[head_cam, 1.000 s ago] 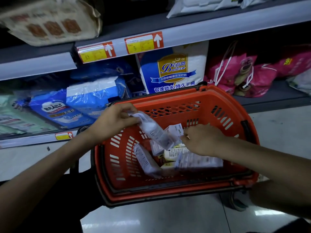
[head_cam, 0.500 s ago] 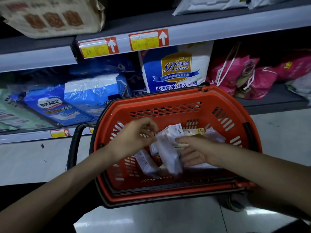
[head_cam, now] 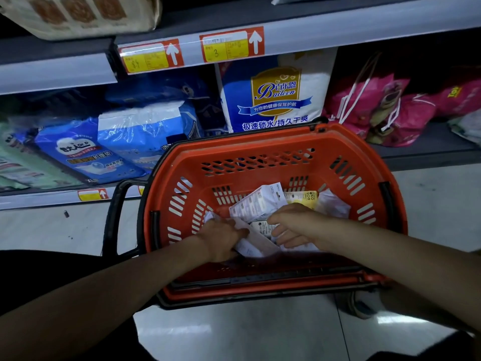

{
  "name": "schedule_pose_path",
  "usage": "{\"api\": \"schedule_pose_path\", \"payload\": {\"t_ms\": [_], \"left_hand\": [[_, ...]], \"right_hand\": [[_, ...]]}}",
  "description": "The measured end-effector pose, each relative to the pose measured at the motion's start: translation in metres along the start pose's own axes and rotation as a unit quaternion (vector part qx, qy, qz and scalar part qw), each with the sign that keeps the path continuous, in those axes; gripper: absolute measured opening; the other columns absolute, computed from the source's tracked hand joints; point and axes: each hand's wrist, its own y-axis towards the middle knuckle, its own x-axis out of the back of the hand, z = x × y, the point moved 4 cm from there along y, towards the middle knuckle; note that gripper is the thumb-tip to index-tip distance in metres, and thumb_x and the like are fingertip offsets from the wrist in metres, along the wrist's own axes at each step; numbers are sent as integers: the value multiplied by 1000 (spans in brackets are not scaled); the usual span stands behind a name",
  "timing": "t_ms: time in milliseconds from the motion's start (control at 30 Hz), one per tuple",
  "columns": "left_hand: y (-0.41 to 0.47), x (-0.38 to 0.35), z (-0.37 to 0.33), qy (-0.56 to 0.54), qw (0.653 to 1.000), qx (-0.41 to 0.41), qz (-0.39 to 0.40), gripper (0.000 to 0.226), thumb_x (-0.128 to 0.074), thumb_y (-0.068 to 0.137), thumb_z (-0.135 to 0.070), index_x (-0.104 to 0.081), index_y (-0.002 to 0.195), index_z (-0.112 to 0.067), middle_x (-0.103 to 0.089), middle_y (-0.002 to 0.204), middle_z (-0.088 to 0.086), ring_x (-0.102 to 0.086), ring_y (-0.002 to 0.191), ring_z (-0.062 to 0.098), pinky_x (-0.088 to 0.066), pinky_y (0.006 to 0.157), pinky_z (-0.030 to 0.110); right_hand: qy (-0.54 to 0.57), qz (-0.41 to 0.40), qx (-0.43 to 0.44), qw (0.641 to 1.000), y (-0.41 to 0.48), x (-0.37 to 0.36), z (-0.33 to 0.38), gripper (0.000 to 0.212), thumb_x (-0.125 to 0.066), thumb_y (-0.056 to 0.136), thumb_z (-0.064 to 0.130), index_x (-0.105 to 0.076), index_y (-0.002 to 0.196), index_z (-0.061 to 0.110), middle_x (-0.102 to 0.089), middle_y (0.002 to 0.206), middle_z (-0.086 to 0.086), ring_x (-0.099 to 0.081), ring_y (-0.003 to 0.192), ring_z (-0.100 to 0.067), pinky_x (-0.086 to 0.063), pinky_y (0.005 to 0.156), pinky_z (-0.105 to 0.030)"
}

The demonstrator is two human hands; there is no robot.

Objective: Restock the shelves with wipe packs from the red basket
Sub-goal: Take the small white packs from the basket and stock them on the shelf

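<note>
Red plastic fills the middle of the view: the red basket (head_cam: 260, 178) sits on the pale tiled floor (head_cam: 234, 329) in front of the lower shelf (head_cam: 429, 149), its black handle (head_cam: 114, 217) folded out to your left. Both of your bare arms reach over the near rim and into it.

Your left hand (head_cam: 221, 239) is curled round a white wipe pack (head_cam: 257, 243) that slants down toward the basket's near wall. Your right hand (head_cam: 296, 226) lies just beside it, fingers stretched loosely over the packs underneath. Whether it grips any of them cannot be told from here.

Behind your hands, at least 3 more packs lie loose on the basket floor: a tilted white pack (head_cam: 257, 204) touching your right thumb, a yellow pack (head_cam: 302, 198) just beyond it, and a pale wrapped pack (head_cam: 333, 204) against the right wall.

On the lower shelf stand blue bagged goods (head_cam: 145, 136) at left, a blue-and-white Baileen bag (head_cam: 276, 95) directly behind the basket, and pink bags (head_cam: 377, 108) at right. 2 red-and-yellow price tags (head_cam: 231, 45) with white arrows hang on the upper shelf edge (head_cam: 338, 24). A shoe (head_cam: 361, 306) shows under your right forearm.
</note>
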Motion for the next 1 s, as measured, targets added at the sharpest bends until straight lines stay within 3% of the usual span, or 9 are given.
{"api": "schedule_pose_path", "payload": {"t_ms": [67,167,333,567,667,767,900,967,1000], "left_hand": [[2,6,-7,158,986,-44,-20,68,-55,95,-54,-42,152,-20,-57,138,20,-57,123,37,-38,109,53],[6,13,-19,245,964,-85,-60,56,-54,95,-52,-52,137,-14,-58,127,17,-58,110,34,-43,96,49],[11,13,-40,271,949,-130,-97,20,-62,92,-16,-67,111,-13,-68,107,10,-65,89,29,-47,75,39],[6,25,-28,238,950,-139,-147,16,-76,68,-28,-71,79,-18,-70,77,3,-64,67,25,-48,65,34],[-4,41,-16,192,955,-122,-189,44,-84,62,-42,-70,92,-14,-69,84,5,-64,76,27,-52,69,37],[-27,65,-12,165,947,-91,-258,63,-87,63,-42,-70,114,-10,-72,105,7,-67,97,28,-54,76,38],[-58,89,-10,123,908,-97,-389,51,-70,88,-22,-63,135,-3,-68,131,15,-64,124,33,-55,88,41],[-69,97,-10,76,893,-100,-432,45,-57,95,-14,-62,137,-1,-67,134,17,-63,128,33,-55,94,42],[-73,101,-10,64,888,-102,-443,44,-56,96,-12,-62,138,0,-66,135,17,-63,128,33,-54,98,42]], "right_hand": [[-15,-4,3,1000,1,0,-1,27,-63,98,27,-64,120,10,-71,107,-14,-72,88,-27,-59,76,-30],[-37,-16,10,999,0,-1,-3,22,-63,97,25,-65,115,11,-71,104,-13,-70,88,-26,-58,79,-32],[-66,-21,7,998,-1,-1,-5,22,-64,96,24,-67,112,10,-70,97,-11,-68,85,-25,-55,76,-29],[-65,-17,3,998,-1,7,0,26,-64,98,26,-64,118,10,-69,109,-12,-70,100,-27,-59,92,-38],[-63,-29,13,998,-5,15,5,27,-64,98,30,-63,118,12,-69,113,-12,-68,105,-27,-58,95,-40],[-50,-32,22,998,-11,18,9,28,-66,96,31,-63,119,15,-68,116,-10,-66,106,-24,-57,98,-41],[17,6,74,997,-26,11,19,16,-74,90,33,-61,100,33,-63,102,18,-60,95,-3,-56,92,-32],[-11,34,135,990,-34,3,26,29,-80,85,38,-59,104,38,-58,100,30,-55,90,11,-51,82,-14],[-43,36,162,985,-37,-2,29,48,-85,77,48,-57,115,38,-60,108,30,-56,98,12,-50,86,-14]]}}
